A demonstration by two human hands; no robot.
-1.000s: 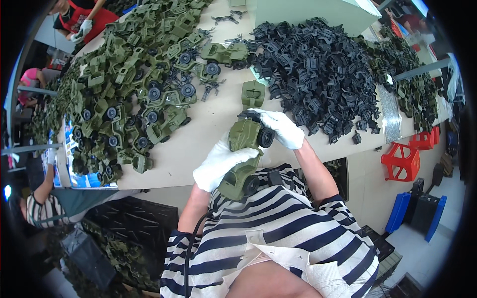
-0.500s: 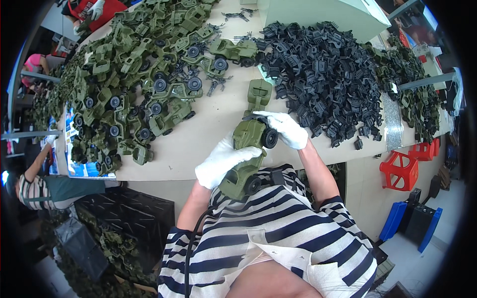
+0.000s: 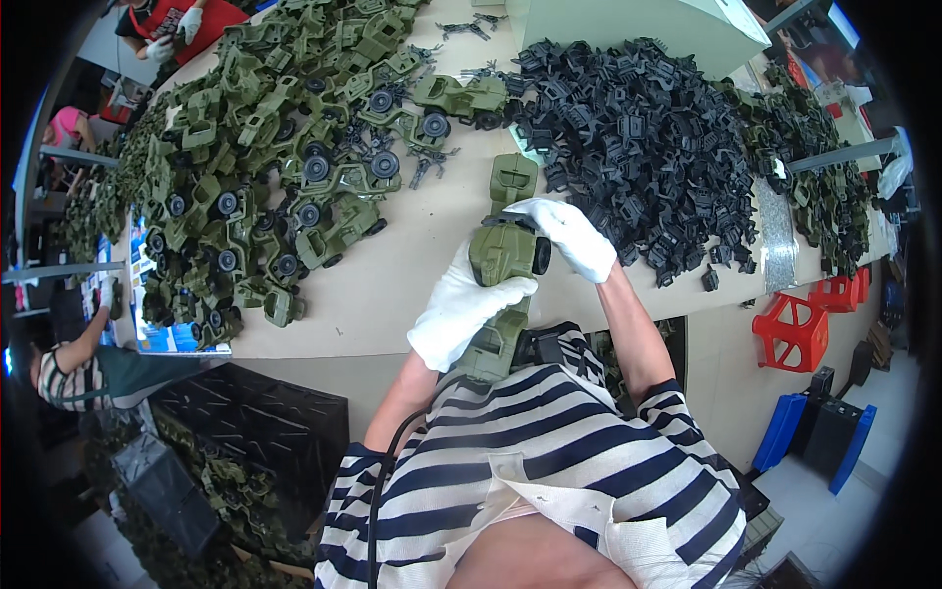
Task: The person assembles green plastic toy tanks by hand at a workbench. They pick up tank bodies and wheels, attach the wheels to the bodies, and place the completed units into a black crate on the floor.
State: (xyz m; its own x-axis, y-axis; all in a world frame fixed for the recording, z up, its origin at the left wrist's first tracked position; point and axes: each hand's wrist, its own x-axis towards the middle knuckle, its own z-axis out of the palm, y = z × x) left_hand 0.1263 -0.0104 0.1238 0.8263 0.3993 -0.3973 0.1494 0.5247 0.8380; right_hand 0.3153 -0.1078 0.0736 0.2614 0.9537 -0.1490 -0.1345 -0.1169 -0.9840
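An olive-green toy jeep (image 3: 502, 253) with black wheels is held just off the table's near edge, close to my striped shirt. My gloved left hand (image 3: 461, 306) wraps round its middle, thumb across the body. At the jeep's far end sits a dark plastic part (image 3: 510, 218). My gloved right hand (image 3: 571, 239) grips that part, its fingers bent over the jeep's end and partly hiding it. Just beyond lies another green toy body piece (image 3: 514, 179) on the table.
Green toy jeeps (image 3: 265, 147) are heaped at the left. A large pile of black plastic parts (image 3: 638, 147) lies at the right, before a pale green box (image 3: 638, 29). Red stools (image 3: 790, 332) stand on the floor at right. Co-workers are at the left and far left.
The jeep has turned more upright and its near rear wheel is no longer seen. My left hand has shifted right and slightly up; my right fingers have curled further over the far end.
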